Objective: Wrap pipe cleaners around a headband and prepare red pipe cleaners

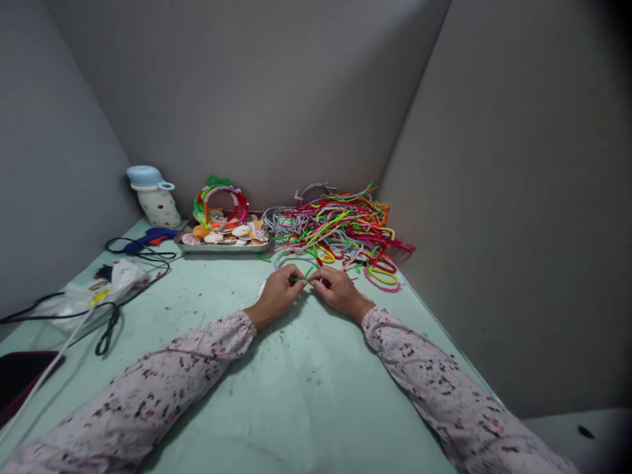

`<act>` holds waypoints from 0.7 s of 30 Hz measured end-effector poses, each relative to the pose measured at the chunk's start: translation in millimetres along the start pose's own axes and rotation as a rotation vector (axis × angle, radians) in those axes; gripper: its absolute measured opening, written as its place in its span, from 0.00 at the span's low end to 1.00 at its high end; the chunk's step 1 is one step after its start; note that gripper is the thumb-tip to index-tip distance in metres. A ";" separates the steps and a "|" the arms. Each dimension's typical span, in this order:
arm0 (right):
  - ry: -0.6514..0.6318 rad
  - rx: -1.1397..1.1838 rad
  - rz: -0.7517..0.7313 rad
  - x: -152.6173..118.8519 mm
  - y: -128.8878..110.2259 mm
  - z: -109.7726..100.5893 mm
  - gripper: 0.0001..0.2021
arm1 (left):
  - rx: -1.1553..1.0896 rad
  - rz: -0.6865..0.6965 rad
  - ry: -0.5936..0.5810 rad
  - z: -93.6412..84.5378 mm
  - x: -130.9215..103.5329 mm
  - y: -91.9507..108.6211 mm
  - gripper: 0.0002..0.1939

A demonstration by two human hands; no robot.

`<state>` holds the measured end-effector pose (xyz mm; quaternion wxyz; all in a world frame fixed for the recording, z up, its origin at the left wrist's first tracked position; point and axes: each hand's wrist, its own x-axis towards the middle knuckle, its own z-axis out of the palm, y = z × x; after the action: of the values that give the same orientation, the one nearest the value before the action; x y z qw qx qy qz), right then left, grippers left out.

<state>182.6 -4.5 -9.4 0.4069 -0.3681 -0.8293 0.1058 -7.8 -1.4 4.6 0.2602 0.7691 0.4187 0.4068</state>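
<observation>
Close together over the table, my left hand (279,291) and my right hand (340,291) meet at the fingertips. Both pinch a thin green pipe cleaner (309,272), whose short end sticks up between them. My fingers cover most of it. Just beyond the hands, a loop with green and red parts curves up from the grip; whether it is one piece with the green strand I cannot tell. Something white lies partly hidden behind my left hand.
Behind my right hand spreads a tangled heap of colourful pipe cleaners (345,220). A metal tray (224,249) holds seashells (214,237) and finished-looking pipe-cleaner rings (243,204). At left are a bottle (157,205), black cables (116,322) and a plastic bag (123,280). Grey partitions enclose the table.
</observation>
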 end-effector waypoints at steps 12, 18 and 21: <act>0.021 0.006 0.009 1.5 -1.0 -0.8 0.06 | 0.000 -0.020 0.014 0.8 -1.0 0.5 0.05; 0.027 0.000 0.014 1.9 -0.3 -0.7 0.06 | -0.037 -0.078 -0.046 0.2 -1.1 2.0 0.07; 0.015 -0.007 0.007 1.2 -0.1 -0.7 0.05 | -0.053 -0.094 -0.046 0.0 -0.8 1.0 0.07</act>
<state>182.6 -3.8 -8.1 0.4115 -0.3732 -0.8253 0.1016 -7.6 -2.6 5.0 0.3090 0.7505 0.4373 0.3874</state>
